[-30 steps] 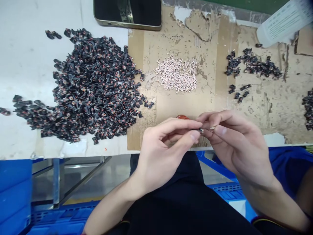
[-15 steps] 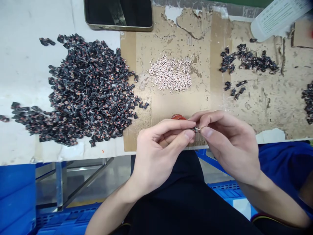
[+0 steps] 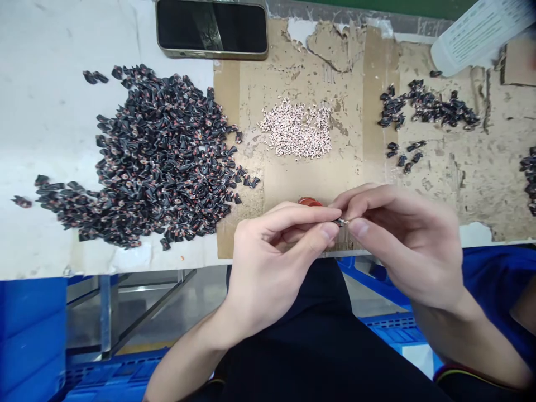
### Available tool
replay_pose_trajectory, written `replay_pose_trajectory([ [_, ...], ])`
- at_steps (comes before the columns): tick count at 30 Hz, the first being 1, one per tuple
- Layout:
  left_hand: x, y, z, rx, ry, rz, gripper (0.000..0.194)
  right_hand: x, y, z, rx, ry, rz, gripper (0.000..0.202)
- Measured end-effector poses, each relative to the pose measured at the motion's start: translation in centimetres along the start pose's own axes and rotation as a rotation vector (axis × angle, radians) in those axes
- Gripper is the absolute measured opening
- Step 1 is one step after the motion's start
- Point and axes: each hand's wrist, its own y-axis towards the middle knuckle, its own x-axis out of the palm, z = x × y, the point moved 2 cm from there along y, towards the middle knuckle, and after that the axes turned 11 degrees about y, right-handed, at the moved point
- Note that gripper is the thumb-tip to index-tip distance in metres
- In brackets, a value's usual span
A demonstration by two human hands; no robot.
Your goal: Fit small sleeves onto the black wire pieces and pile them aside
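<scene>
Cardboard-covered tabletop point(image 3: 310, 178), blue crates point(image 3: 33, 335) below it. Small dark part point(image 3: 340, 222) held over the tabletop's near edge, left hand's point(image 3: 276, 262) grip clamped on it, thumb against forefinger. Right hand point(image 3: 406, 245): thumb and forefinger pinched together on a tiny pale piece point(image 3: 346, 222) at the dark part's end; joined or merely touching, too small to tell. Reddish object point(image 3: 309, 201) just behind the hands, partly hidden. Beyond, patch of tiny pinkish pieces point(image 3: 297, 131). Large heap of black parts point(image 3: 163, 162) left, smaller black cluster point(image 3: 439, 106) right. Phone point(image 3: 212, 28) along far side; whitish bottle point(image 3: 477, 39) far right.
</scene>
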Motion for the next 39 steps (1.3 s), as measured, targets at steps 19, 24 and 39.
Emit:
replay_pose_trajectory([
  [19,2.0,0.0,1.0,-0.055,-0.375,-0.043,0.011,1.2,-0.2,0.1,-0.247,0.14,0.21,0.031],
  [24,2.0,-0.2,1.3,-0.134,-0.462,-0.054,0.013,0.8,0.2,-0.5,-0.227,0.113,0.176,0.033],
  [39,-4.1,2.8,-0.4,0.5,0.865,0.292,0.017,-6.3,0.8,4.2,-0.354,-0.646,0.38,0.011],
])
